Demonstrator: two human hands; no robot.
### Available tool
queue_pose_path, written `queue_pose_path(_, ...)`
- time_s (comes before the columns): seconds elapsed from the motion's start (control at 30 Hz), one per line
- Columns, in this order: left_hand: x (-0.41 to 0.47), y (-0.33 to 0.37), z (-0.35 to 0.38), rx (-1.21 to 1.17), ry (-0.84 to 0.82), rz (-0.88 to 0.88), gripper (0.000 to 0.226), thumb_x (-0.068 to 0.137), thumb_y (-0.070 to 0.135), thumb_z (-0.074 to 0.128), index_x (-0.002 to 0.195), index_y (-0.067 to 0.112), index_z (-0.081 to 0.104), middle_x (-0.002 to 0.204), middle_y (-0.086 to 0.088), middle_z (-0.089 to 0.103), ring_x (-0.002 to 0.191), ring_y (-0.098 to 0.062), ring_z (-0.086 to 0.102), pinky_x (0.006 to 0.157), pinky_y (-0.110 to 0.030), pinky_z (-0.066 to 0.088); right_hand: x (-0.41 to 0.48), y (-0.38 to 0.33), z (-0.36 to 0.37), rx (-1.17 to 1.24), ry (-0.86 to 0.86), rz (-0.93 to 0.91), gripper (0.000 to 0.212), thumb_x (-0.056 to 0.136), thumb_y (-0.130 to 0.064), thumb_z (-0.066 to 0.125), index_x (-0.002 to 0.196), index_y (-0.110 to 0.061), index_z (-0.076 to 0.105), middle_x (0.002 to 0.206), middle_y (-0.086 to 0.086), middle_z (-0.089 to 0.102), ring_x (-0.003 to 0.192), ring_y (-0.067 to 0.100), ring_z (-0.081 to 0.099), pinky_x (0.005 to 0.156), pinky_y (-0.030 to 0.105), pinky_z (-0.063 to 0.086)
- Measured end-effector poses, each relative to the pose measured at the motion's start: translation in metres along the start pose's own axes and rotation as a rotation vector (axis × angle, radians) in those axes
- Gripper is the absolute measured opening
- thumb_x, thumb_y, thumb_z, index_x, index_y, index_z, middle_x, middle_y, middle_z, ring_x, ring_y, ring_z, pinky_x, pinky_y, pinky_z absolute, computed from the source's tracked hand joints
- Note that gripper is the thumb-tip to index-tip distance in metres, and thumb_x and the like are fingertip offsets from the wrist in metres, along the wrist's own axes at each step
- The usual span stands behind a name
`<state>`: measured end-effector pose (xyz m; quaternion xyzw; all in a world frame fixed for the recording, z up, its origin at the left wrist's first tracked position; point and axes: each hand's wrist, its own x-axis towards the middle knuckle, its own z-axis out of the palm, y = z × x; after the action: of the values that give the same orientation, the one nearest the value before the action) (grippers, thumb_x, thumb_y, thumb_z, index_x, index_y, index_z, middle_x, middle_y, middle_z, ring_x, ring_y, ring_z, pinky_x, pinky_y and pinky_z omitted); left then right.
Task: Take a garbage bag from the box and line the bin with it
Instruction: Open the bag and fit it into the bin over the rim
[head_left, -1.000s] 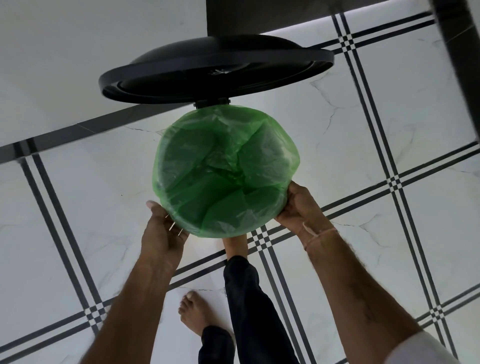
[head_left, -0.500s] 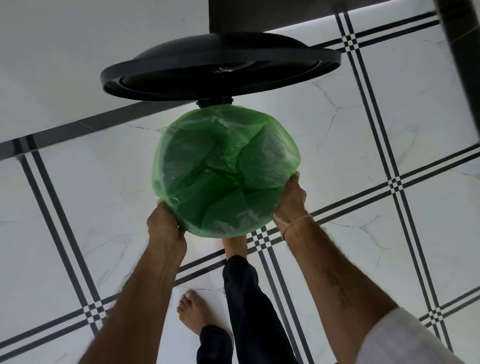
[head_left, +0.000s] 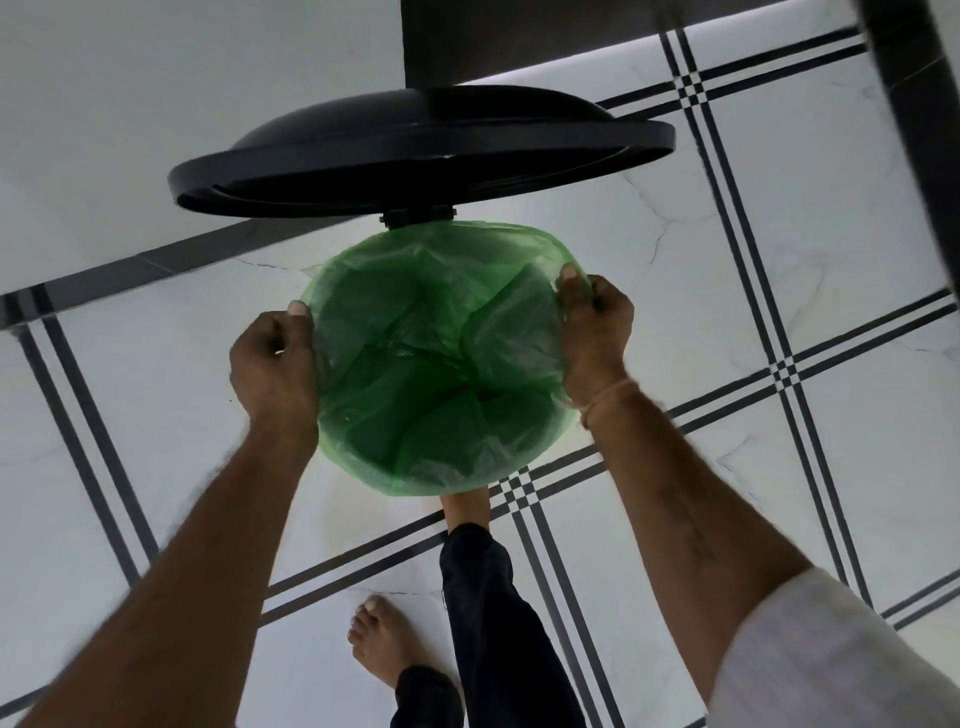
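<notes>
A translucent green garbage bag (head_left: 436, 374) is spread over the round mouth of the bin and sags inside it in folds; the bin's own wall is hidden by the bag. The black bin lid (head_left: 415, 156) stands raised on its hinge behind the opening. My left hand (head_left: 272, 366) grips the bag's edge at the left side of the rim. At the right side of the rim my right hand (head_left: 595, 335) pinches the bag's edge, a thread band on its wrist. The box is not in view.
The floor (head_left: 779, 234) is white marble tile with black line borders. My right foot (head_left: 465, 506) is at the bin's front base, in a dark trouser leg; my bare left foot (head_left: 382, 642) stands behind it. A dark panel (head_left: 914, 130) runs down the right edge.
Both hands have slid up from the near front of the rim to its left and right sides, still on the bag's edge. The lid stays raised.
</notes>
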<state>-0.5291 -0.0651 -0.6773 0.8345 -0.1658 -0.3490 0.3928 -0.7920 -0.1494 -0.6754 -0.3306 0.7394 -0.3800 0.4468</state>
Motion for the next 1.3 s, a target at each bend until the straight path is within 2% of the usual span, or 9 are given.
queue_pose_path(0.13,0.011,0.008,-0.004,-0.136,-0.117,-0.116,0.041,0.097,0.039,0.064,0.064,0.017,0.056,0.063,0.0,0.053,0.061,-0.016,0.05,0.061,-0.026,0.047,0.027,0.001,-0.001,0.259,-0.106,0.321,0.011,0.102,-0.013,0.061,0.091,-0.012,0.058,0.07,0.007,0.066,0.061,0.023,0.063,0.058,0.037,0.061)
queue_pose_path(0.23,0.016,0.01,-0.005,-0.169,-0.178,-0.175,0.038,0.1,0.031,0.065,0.065,0.018,0.057,0.062,0.003,0.057,0.056,-0.011,0.053,0.058,-0.022,0.051,0.036,-0.001,-0.005,0.249,-0.215,0.447,0.024,0.101,-0.003,0.05,0.085,-0.016,0.063,0.068,0.006,0.07,0.064,0.024,0.065,0.057,0.031,0.06)
queue_pose_path(0.37,0.023,0.009,-0.007,-0.238,-0.266,-0.295,0.03,0.099,0.028,0.067,0.071,0.016,0.065,0.075,-0.004,0.067,0.07,-0.02,0.065,0.078,-0.036,0.06,0.037,0.003,-0.019,0.308,-0.497,0.455,0.037,0.099,-0.013,0.04,0.106,-0.007,0.075,0.105,0.014,0.077,0.098,0.031,0.071,0.093,0.044,0.06)
queue_pose_path(0.6,0.035,0.017,-0.002,-0.308,-0.34,-0.403,0.024,0.097,0.038,0.066,0.094,0.016,0.072,0.105,-0.009,0.076,0.099,-0.026,0.075,0.094,-0.045,0.06,0.05,-0.001,-0.019,0.219,-0.512,0.352,0.037,0.098,-0.027,0.06,0.132,-0.013,0.069,0.125,0.006,0.074,0.104,0.017,0.073,0.092,0.036,0.059)
queue_pose_path(0.7,0.036,0.017,0.001,-0.359,-0.326,-0.467,0.024,0.098,0.038,0.066,0.093,0.016,0.075,0.102,-0.007,0.08,0.094,-0.024,0.077,0.077,-0.039,0.064,0.049,0.0,-0.012,0.194,-0.561,0.364,0.042,0.097,-0.025,0.063,0.136,-0.008,0.065,0.134,0.021,0.066,0.119,0.035,0.068,0.1,0.049,0.056)
queue_pose_path(0.93,0.035,0.008,0.0,-0.341,-0.461,-0.645,0.024,0.094,0.022,0.07,0.111,0.005,0.074,0.109,-0.013,0.077,0.081,-0.027,0.078,0.062,-0.038,0.063,0.027,0.013,-0.025,0.194,-0.542,0.549,0.046,0.107,-0.043,0.045,0.105,-0.008,0.076,0.096,0.012,0.08,0.09,0.028,0.076,0.074,0.036,0.064)
queue_pose_path(1.1,0.035,-0.009,-0.011,-0.373,-0.479,-0.594,0.05,0.096,0.037,0.068,0.132,0.002,0.065,0.128,-0.018,0.07,0.103,-0.032,0.073,0.08,-0.045,0.064,0.031,0.011,-0.046,-0.074,-0.515,0.234,0.082,0.087,-0.063,0.069,0.093,0.018,0.063,0.089,0.018,0.068,0.082,0.029,0.065,0.082,0.038,0.052)
queue_pose_path(1.2,0.028,-0.02,-0.022,-0.387,-0.472,-0.45,0.027,0.101,0.036,0.062,0.104,0.011,0.07,0.109,-0.01,0.075,0.097,-0.024,0.073,0.086,-0.043,0.063,0.036,0.011,-0.058,-0.223,-0.549,0.088,0.035,0.096,-0.018,0.068,0.074,0.009,0.066,0.071,0.004,0.068,0.073,0.011,0.064,0.078,0.028,0.049)
queue_pose_path(1.3,0.02,-0.028,-0.033,-0.37,-0.518,-0.341,0.021,0.105,0.018,0.054,0.091,0.019,0.07,0.092,0.001,0.078,0.083,-0.014,0.074,0.078,-0.033,0.064,0.035,0.003,-0.063,-0.205,-0.61,0.06,0.02,0.1,0.004,0.056,0.092,0.0,0.074,0.069,-0.001,0.069,0.063,0.004,0.059,0.066,0.019,0.048)
